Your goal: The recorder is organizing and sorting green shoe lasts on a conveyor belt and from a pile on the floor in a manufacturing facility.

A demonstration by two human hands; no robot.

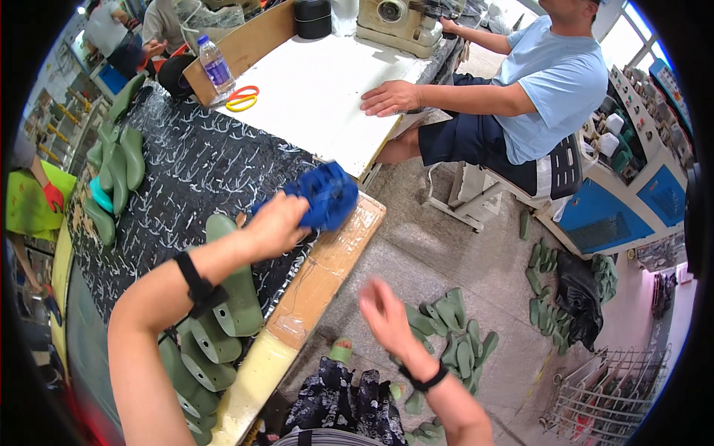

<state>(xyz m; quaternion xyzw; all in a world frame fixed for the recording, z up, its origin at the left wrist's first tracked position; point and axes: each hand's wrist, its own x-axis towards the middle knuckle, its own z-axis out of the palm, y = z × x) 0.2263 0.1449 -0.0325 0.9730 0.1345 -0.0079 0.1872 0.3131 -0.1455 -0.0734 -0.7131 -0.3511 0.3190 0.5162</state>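
Here we are at the bench's far right corner: our left hand [279, 223] has its fingers curled into the crumpled blue bundle [327, 195], grasping it from the near left, though its fingertips are partly hidden. The bundle sits over the corner, beside the wooden edge [320, 260]; bunching it up probably lets one hand manage something so floppy. Our right hand [383, 308], blurred, hangs above the floor with nothing in it, fingers loosely released and apart from the bench.

Close in on the left, green shoe lasts [212, 360] lie side by side along the near edge, presumably so they nest and don't roll; another cluster [117, 167] crowds the far left of the patterned black cover [201, 152]. So the bare run of cover lies between the two groups, and our left forearm crosses right over the near one.

Far side now: the white tabletop [297, 89] meets our corner, with scissors [242, 99] and a bottle [216, 68] set out of the way by the wooden board [195, 78]. A seated co-worker's hand [390, 98] rests there, limiting room beyond. Down right, loose lasts [457, 338] clutter the floor.
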